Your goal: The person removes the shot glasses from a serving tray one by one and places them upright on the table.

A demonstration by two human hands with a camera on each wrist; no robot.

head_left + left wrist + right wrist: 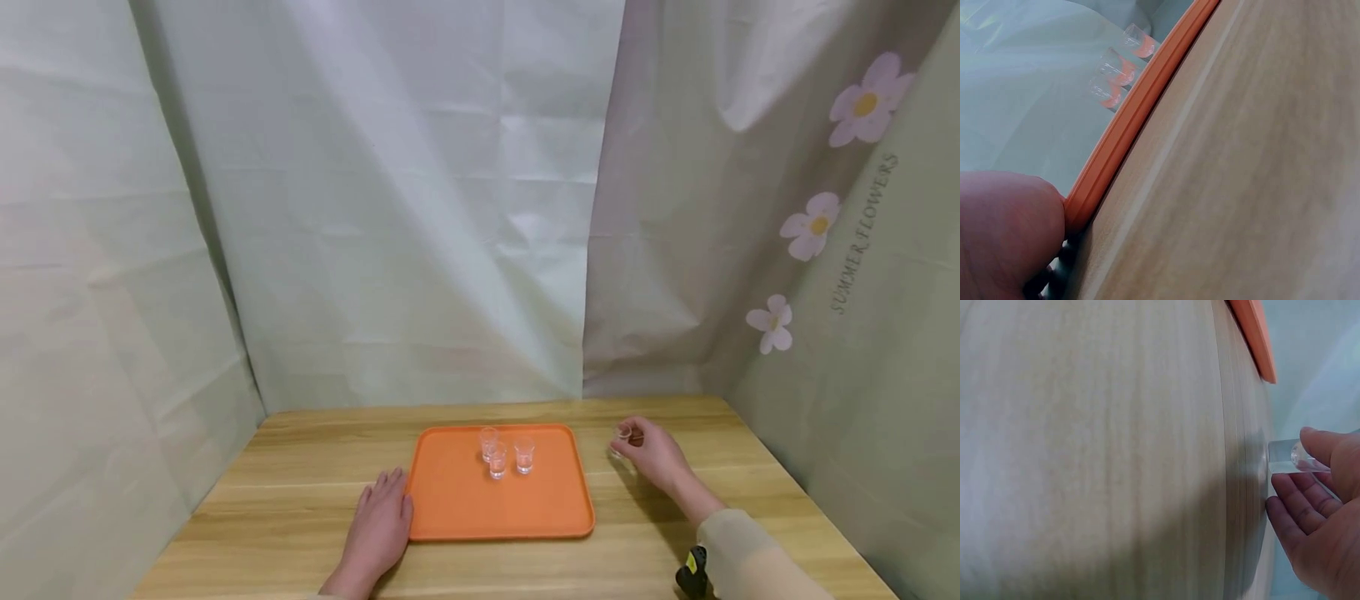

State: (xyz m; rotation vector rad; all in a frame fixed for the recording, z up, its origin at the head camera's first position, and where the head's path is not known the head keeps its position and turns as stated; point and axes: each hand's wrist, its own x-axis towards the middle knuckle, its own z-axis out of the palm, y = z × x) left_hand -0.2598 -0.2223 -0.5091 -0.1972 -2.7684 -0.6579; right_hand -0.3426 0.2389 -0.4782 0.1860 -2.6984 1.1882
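To the right of the orange tray [495, 512], my right hand [654, 457] pinches a small clear shot glass [622, 434] between thumb and fingers. In the right wrist view this glass [1281, 455] is upright, its base at or very near the tabletop; I cannot tell if it touches. My left hand [377, 523] lies with fingers extended at the tray's left side, its thumb against the rim. Three similar shot glasses stand close together towards the back of the tray: one at the rear [489, 437], one in front [497, 461], one to the right [524, 457].
The wooden table [270, 508] extends on both sides of the tray. A pale curtain [420, 250] hangs behind and at both sides, with printed flowers [810, 225] on the right. A black device [693, 572] is at the right wrist.
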